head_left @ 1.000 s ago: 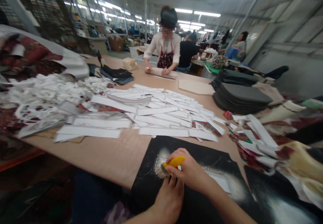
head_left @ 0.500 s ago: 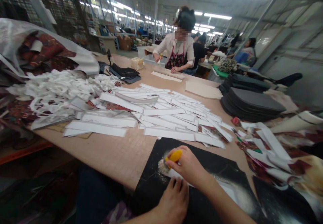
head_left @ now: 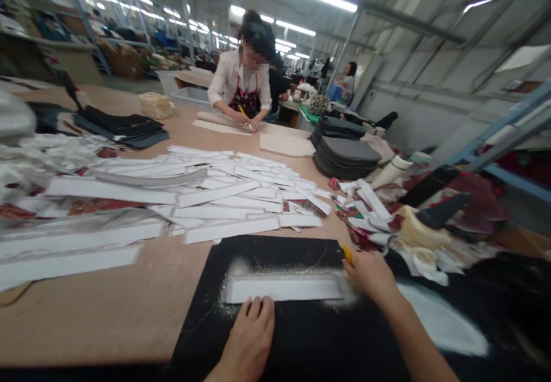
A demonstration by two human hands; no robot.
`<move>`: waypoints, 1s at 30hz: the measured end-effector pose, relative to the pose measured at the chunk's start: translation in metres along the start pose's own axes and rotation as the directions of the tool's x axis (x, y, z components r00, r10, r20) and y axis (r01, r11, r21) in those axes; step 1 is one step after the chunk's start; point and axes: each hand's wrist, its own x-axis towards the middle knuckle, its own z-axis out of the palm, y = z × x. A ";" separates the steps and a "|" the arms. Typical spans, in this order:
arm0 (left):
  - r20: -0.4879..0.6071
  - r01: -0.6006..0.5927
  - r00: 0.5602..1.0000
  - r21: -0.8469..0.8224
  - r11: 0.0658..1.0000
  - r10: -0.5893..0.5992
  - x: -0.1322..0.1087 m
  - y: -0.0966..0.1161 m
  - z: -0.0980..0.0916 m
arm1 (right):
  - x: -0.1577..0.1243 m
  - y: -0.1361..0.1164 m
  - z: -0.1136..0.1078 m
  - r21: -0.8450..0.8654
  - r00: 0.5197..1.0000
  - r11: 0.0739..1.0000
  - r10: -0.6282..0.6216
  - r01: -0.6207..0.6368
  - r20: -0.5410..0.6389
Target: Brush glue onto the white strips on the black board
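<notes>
A long white paper strip [head_left: 282, 288] lies flat on a black board [head_left: 301, 342], with pale powder scattered around its left end and top edge. My left hand [head_left: 248, 336] rests on the board, its fingertips at the strip's lower edge. My right hand [head_left: 368, 276] is at the strip's right end, gripping a yellow-handled brush [head_left: 347, 254]. The brush's bristles are mostly hidden by my fingers and blurred.
Many white strips [head_left: 206, 198] lie across the tan work table [head_left: 94, 313] ahead. Printed scraps [head_left: 365, 215] are heaped at right, beside stacked dark grey pieces [head_left: 346, 158]. A co-worker [head_left: 243, 84] handles a rolled pale sheet [head_left: 224, 119] across the table.
The view has swung, shifting the table left. My right hand and brush have moved from the powdery left area to the strip's right end, and the whole strip now shows.
</notes>
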 end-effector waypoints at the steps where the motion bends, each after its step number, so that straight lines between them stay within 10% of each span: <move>1: -0.007 -0.009 1.000 0.009 1.000 0.009 0.000 -0.001 0.000 | -0.009 0.008 -0.003 -0.017 0.998 0.999 0.040 -0.041 -0.048; 7: -0.037 -0.076 0.996 0.087 0.993 0.079 0.002 -0.009 -0.005 | -0.044 0.003 0.005 0.283 0.993 0.957 -0.026 0.057 -0.112; 17: 0.045 -0.023 0.999 -0.033 0.999 0.025 0.051 -0.010 -0.020 | -0.057 0.042 0.008 0.164 0.978 0.985 0.090 -0.059 -0.188; 25: 0.280 -0.098 0.943 -0.274 0.957 0.177 0.148 0.064 -0.011 | -0.060 0.053 0.019 0.323 0.877 0.938 0.255 -0.123 -0.408; 30: 0.303 -0.091 0.937 -0.273 0.958 0.176 0.167 0.093 0.002 | -0.073 0.053 0.022 0.440 0.865 0.885 0.336 -0.153 -0.374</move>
